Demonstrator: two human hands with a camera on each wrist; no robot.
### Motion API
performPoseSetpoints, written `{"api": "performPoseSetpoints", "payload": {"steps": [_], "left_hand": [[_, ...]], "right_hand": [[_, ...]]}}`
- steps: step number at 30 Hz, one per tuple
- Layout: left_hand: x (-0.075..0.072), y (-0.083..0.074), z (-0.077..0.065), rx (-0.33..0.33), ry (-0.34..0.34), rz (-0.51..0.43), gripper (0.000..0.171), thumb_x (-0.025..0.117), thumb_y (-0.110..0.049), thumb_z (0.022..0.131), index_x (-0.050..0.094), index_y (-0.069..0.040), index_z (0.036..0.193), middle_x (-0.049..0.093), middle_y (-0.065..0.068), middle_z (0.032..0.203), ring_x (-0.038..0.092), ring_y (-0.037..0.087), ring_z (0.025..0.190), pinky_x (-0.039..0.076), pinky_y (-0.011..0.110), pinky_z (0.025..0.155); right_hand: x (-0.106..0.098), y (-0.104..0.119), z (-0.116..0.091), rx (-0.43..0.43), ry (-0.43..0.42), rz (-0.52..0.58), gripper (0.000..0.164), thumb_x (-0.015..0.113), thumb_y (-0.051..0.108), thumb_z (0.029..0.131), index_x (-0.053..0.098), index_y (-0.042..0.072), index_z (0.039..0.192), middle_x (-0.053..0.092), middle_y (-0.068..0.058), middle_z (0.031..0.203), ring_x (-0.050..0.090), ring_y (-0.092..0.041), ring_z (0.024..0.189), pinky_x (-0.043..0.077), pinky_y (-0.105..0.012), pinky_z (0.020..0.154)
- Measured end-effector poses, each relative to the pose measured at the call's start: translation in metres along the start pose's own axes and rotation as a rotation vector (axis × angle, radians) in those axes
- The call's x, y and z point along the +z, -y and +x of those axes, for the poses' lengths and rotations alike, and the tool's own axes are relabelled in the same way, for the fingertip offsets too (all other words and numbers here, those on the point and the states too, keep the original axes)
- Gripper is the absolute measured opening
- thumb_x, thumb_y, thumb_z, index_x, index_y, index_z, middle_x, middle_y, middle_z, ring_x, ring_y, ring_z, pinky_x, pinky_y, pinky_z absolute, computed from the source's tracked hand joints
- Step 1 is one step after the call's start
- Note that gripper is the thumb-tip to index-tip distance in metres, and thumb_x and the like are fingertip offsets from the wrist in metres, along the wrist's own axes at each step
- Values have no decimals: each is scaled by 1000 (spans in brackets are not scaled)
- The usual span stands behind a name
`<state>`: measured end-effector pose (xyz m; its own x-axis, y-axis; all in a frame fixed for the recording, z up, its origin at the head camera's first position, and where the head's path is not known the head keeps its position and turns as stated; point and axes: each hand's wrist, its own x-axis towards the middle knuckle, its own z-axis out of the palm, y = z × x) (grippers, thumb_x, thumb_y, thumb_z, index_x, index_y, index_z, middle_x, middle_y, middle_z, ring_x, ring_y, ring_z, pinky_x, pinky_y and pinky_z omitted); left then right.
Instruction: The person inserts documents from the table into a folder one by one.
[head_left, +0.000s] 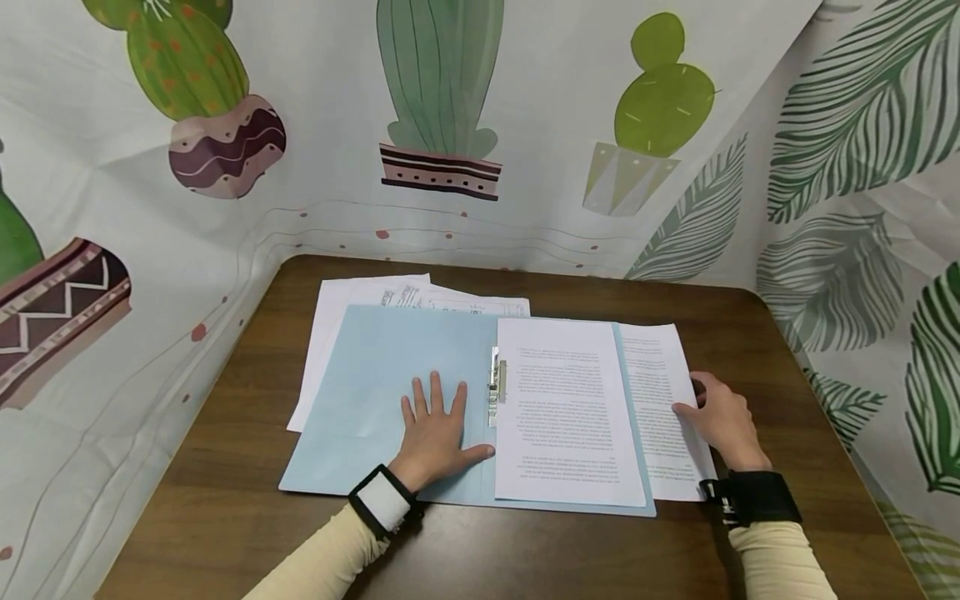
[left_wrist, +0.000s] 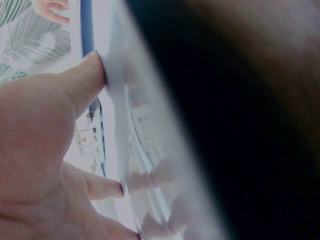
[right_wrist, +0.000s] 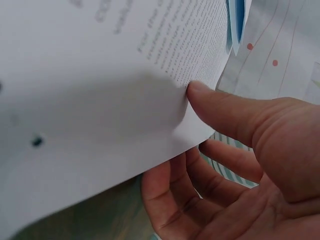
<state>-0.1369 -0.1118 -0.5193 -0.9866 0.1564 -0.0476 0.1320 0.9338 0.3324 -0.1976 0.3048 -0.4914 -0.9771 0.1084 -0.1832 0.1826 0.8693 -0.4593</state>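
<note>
Paper with printed text (head_left: 658,400) lies on the table (head_left: 540,554), partly under the right edge of a light-blue folder (head_left: 397,354); the right hand (head_left: 726,422) pinches the paper's outer edge (thumb above, fingers below), while the left hand (head_left: 433,442), fingers spread wide, rests on the folder's left cover.

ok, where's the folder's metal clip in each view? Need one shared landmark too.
Head: metal clip near centre, on the light-blue folder, above and right of the left hand.
Left wrist: left of centre, just below the thumb.
Right wrist: not in it.
Landmark: right hand; head, right side; left wrist, top-left corner; right wrist, lower right.
</note>
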Motion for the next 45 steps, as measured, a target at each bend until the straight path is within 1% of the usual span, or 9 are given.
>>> {"api": "performPoseSetpoints", "payload": {"steps": [4,10,14,18,24,31,39,45], "left_hand": [[1,0,-1,-4,-3,-12,108,81,-65,77,43,1,154,18,41,160,8,66,145,14,80,110],[1,-1,-2,-6,0,-20,108,80,-65,77,43,0,154,17,40,161,8,66,146,13,79,110],[0,-1,-2,-3,-2,-23,108,80,-65,77,43,1,154,18,40,160,8,66,146,13,79,110],[0,-1,-2,-3,0,-27,107,80,-64,77,43,1,154,18,41,160,8,66,146,13,79,110],[0,0,-3,-2,0,-34,106,81,-63,78,44,2,153,18,42,160,9,66,145,13,80,110],[0,0,-3,-9,11,-27,106,80,-63,78,43,0,154,17,41,160,7,66,146,12,79,110],[-1,0,-2,-4,-1,-39,106,81,-63,78,43,2,154,17,41,160,8,66,146,12,79,110],[0,1,-2,7,-5,-45,107,80,-63,78,43,3,153,16,42,160,7,66,145,12,80,110]], "right_hand": [[-1,0,-1,19,-6,-8,60,71,12,97,43,-9,146,57,-37,116,57,-44,91,47,-49,72],[-1,-3,0,42,-22,6,43,65,10,99,53,-11,135,61,-32,110,57,-41,89,46,-48,72],[-1,-5,0,39,-35,20,31,63,10,100,59,-10,124,62,-29,106,57,-38,86,45,-45,69],[-1,-6,0,33,-50,20,24,63,10,100,62,-9,116,63,-27,102,57,-37,83,44,-42,67],[-1,-5,-1,31,-67,23,23,63,9,100,63,-9,114,63,-28,102,57,-36,82,44,-40,65],[-4,-5,-2,35,-75,30,23,62,10,100,62,-9,115,63,-26,101,57,-34,82,44,-39,64],[-13,-9,-5,-8,-153,17,21,61,10,100,63,-6,114,66,-28,105,61,-36,81,42,-38,61],[-20,-13,-5,-2,-191,11,23,60,10,102,62,-5,118,66,-30,110,62,-41,86,42,-40,62]]}}
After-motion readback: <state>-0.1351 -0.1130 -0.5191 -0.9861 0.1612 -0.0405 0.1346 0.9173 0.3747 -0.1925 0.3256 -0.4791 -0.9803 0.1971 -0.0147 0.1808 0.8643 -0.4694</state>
